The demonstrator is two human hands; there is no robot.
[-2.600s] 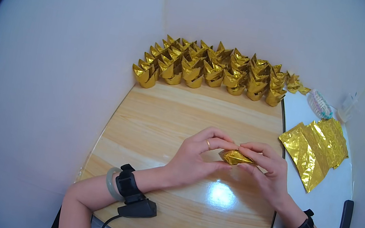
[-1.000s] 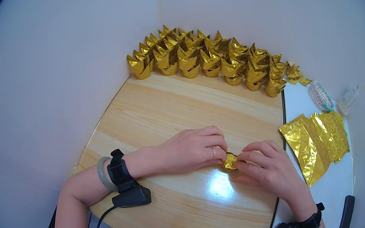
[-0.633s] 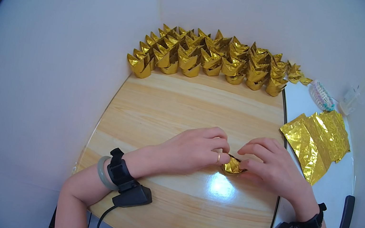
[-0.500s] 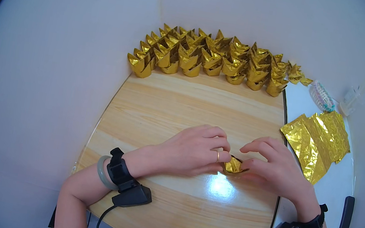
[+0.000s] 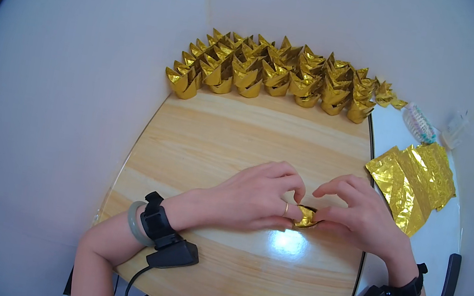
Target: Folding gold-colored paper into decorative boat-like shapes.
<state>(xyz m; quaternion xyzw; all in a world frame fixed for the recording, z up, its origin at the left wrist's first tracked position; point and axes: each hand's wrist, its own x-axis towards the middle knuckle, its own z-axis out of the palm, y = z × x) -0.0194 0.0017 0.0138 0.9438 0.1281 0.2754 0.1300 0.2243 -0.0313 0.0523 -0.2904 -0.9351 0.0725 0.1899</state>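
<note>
Between my hands, just above the wooden tabletop, is a small piece of folded gold foil paper [image 5: 306, 216]. My left hand [image 5: 260, 196], with a ring on one finger, grips its left side with the fingers bent. On its right side my right hand [image 5: 357, 213] pinches the edge, thumb low and index finger arched above. Part of the folded piece is hidden behind the fingertips. Several finished gold foil paper boats [image 5: 247, 81] stand nested in rows along the far edge of the table.
A stack of flat gold foil sheets [image 5: 413, 184] lies on the white surface at the right. Behind it are a beaded coil [image 5: 420, 123] and a clear container [image 5: 454, 131]. A dark narrow object [image 5: 449, 283] lies at the right edge. Pale walls stand left and behind.
My left fingers have shifted slightly right, pressing further onto the folded foil piece, which looks narrower between my hands. My right hand has barely moved.
</note>
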